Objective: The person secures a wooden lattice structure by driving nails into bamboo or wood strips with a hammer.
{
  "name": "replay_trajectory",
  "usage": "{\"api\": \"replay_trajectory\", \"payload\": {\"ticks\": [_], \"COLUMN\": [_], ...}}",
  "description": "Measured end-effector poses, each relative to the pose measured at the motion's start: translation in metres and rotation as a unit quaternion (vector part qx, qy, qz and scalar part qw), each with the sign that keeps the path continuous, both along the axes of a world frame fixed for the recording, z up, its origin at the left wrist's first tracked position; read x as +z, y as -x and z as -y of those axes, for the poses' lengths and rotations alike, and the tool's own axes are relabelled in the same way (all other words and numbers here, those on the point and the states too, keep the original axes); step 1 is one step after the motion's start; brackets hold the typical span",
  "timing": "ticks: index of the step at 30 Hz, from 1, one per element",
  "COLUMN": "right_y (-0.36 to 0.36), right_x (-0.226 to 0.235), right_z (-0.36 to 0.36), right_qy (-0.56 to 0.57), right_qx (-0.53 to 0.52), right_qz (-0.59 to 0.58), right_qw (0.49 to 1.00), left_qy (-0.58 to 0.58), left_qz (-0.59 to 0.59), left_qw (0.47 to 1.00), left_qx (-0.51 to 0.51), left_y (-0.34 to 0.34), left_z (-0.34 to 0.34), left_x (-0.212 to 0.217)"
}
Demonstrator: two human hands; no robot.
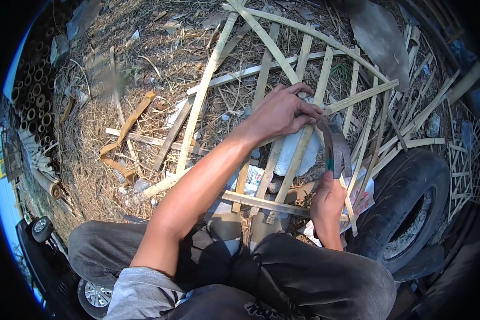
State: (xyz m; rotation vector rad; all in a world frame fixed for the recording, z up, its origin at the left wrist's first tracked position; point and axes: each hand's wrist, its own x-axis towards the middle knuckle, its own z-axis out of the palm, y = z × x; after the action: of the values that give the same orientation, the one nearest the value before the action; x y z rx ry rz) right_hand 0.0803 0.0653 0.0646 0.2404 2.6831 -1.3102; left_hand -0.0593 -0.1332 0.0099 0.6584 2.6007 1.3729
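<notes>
A lattice of pale split-bamboo strips (297, 154) lies before my knees, several slats crossing between longer outer strips. My left hand (288, 111) reaches over its middle with fingers curled and thumb pinching in at a bamboo strip, near the upper end of a curved, grey, blade-like metal tool (337, 148). At the lattice's near right corner, my right hand (328, 204) is closed around the tool's lower end, where a bit of green shows. The tool's exact kind is unclear. Part of the strip under my left fingers is hidden.
A black tyre (405, 205) lies close on the right, beside loose bamboo strips (410, 133). A pale stone (298, 153) shows under the slats. Dry straw and litter cover the ground, with a brown strap (127, 130) at left. Bamboo poles (36, 96) are stacked far left.
</notes>
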Motion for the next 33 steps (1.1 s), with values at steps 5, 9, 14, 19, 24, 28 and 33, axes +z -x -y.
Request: {"api": "replay_trajectory", "payload": {"ticks": [5,9,14,19,24,28,33], "right_y": [-0.009,0.008,-0.006,0.004,0.005,0.002,0.006], "right_x": [0.016,0.002,0.013,0.031,0.0,0.023,0.019], "right_z": [-0.002,0.003,0.003,0.0,-0.008,-0.012,-0.007], "right_qy": [0.051,-0.041,0.053,0.081,-0.036,0.008,0.006], "right_qx": [-0.018,0.026,-0.089,-0.066,0.014,-0.026,0.048], "right_qz": [0.012,0.008,0.011,0.067,0.042,0.036,0.091], "right_qw": [0.998,0.999,0.995,0.992,0.998,0.999,0.995], "left_qy": [0.003,0.009,0.005,0.006,0.013,0.02,0.04], "left_qz": [0.02,0.026,0.025,0.039,0.041,0.023,0.037], "left_qw": [1.0,1.0,1.0,0.999,0.999,0.999,0.998], "left_qx": [0.004,0.009,-0.002,-0.015,-0.009,-0.014,-0.02], "left_y": [-0.004,0.0,-0.004,-0.002,-0.001,0.001,0.002], "left_z": [0.002,-0.001,-0.001,0.0,-0.004,-0.005,0.0], "left_x": [-0.001,0.002,-0.001,0.002,0.002,0.006,0.006]}}
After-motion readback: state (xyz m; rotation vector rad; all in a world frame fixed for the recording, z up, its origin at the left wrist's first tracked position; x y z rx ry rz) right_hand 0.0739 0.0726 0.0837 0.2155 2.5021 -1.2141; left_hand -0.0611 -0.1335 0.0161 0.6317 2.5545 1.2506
